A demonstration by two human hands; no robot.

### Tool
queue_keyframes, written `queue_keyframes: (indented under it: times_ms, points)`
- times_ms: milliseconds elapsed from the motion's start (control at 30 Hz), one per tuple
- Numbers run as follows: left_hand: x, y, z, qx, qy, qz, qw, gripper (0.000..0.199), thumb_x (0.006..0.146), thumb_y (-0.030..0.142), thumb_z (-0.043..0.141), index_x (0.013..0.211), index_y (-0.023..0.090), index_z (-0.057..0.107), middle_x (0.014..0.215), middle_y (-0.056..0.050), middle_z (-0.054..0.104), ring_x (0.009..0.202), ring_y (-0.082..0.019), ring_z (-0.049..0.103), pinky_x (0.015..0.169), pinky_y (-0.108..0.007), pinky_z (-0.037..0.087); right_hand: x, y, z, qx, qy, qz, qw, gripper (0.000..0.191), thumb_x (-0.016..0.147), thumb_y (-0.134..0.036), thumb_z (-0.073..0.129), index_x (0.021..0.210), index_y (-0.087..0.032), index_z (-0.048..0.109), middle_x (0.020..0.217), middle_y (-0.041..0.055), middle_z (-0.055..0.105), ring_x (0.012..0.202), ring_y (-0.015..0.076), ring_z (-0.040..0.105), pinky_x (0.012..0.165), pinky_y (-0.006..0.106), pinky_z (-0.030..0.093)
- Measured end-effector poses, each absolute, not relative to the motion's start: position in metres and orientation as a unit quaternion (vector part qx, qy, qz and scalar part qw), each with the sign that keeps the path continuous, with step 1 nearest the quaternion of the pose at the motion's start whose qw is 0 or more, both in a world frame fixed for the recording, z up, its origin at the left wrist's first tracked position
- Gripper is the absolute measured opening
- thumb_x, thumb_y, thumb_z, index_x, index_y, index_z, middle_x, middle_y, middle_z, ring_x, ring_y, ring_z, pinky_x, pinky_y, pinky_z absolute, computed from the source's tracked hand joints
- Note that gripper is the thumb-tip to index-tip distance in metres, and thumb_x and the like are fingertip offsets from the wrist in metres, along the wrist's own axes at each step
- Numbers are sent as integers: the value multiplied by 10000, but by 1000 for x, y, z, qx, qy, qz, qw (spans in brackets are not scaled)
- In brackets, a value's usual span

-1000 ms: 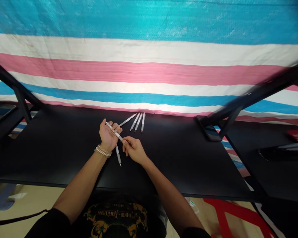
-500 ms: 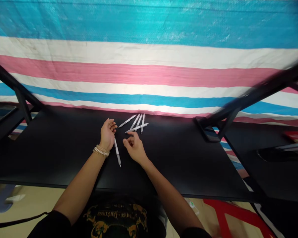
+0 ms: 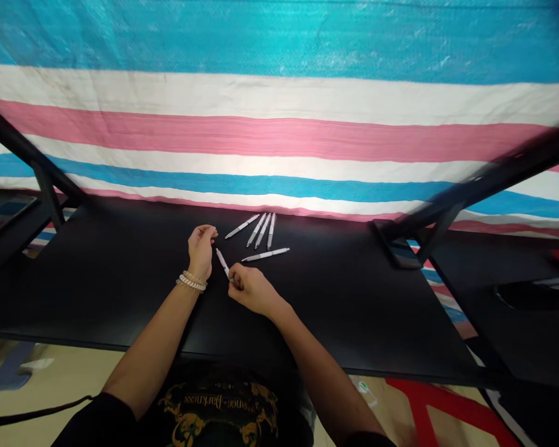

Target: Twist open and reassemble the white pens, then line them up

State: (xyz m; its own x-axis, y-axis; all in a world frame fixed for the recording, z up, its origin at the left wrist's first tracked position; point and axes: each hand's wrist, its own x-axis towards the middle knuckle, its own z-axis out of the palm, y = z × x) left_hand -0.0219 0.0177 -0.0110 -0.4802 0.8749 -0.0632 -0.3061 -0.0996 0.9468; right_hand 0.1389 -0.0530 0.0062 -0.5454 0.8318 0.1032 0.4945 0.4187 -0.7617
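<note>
A white-and-grey pen point(image 3: 222, 261) slants near the table's middle, and my right hand point(image 3: 254, 290) has its thumb and fingers closed on the near end. To its left, my left hand point(image 3: 200, 247) is held with fingertips pinched together; what they hold, if anything, is too small to make out. A beaded bracelet circles that wrist. Beyond my right hand another pen point(image 3: 266, 254) lies nearly crosswise. Farther back are several similar pens point(image 3: 261, 231) side by side, with one slanted pen point(image 3: 241, 226) to their left.
The black table point(image 3: 121, 279) has dark folding legs point(image 3: 423, 236) standing at its right. A striped tarp point(image 3: 279, 139) hangs behind it. Below the front edge are a red stool point(image 3: 414, 403) and a grey-blue object point(image 3: 9, 372).
My right hand has come nearer and closed on the loose pen's near end. The crosswise pen has shifted away from the row. My left fingers have drawn together into a pinch.
</note>
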Motion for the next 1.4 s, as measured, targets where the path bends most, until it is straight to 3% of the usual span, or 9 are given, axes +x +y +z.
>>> queue_keyframes:
  times_ms: [100,300,533,633,733,867,1000,1300,1400]
  points:
    - [-20,17,-9,291,508,686,433,179,765,302,715,877,169,673,885,-41,683,831,-126,639,722,-226,449,142,-50,5,-421,-738,409,332,112,824,-185,585,924,-206,540,666,-60,522,551,86,481,545,204,384]
    - [-13,2,8,348,376,570,642,351,809,411,715,1039,148,680,922,-92,713,805,-177,692,765,-315,526,140,-47,4,-415,-622,490,448,169,861,-340,617,958,-218,549,731,-41,547,518,79,496,458,200,436]
    - [-7,-1,9,315,344,640,611,310,775,410,763,933,165,656,922,-75,726,929,-215,711,901,-387,540,136,-41,-3,-440,-534,549,469,370,925,-528,503,916,-180,630,591,-27,569,419,91,509,364,198,408]
    - [-7,0,6,313,355,642,604,306,766,404,772,906,156,659,931,-84,731,917,-220,715,893,-404,549,138,-39,-5,-471,-556,456,511,332,899,-481,578,880,-178,711,655,9,611,502,101,551,451,225,473]
    - [-8,1,4,299,366,648,597,303,757,398,780,886,151,664,936,-89,733,909,-221,718,875,-397,556,139,-36,-6,-454,-553,421,558,349,792,-416,729,1083,-224,711,956,56,678,752,153,643,625,275,561]
    - [-9,3,2,280,368,657,595,306,744,393,791,873,149,658,937,-101,732,923,-231,720,882,-405,552,140,-35,-5,-446,-530,463,553,319,848,-440,662,1059,-203,706,819,43,664,671,147,634,591,291,559]
    - [-8,2,4,274,367,655,601,304,744,391,792,867,151,653,952,-105,728,939,-235,718,888,-411,549,140,-34,-5,-443,-546,421,572,307,822,-427,697,1046,-217,698,1033,80,663,911,187,657,736,316,577]
    - [-6,2,5,282,365,656,597,319,738,404,792,872,153,649,954,-99,730,943,-228,714,909,-418,542,140,-31,-6,-439,-512,453,583,276,850,-428,662,1013,-208,694,899,59,667,731,157,646,607,296,561]
    - [-5,1,5,285,362,658,596,322,737,400,794,877,151,645,959,-103,729,937,-229,715,906,-431,545,141,-30,-8,-441,-531,424,586,273,802,-414,716,970,-199,705,1033,84,667,880,182,658,711,305,572]
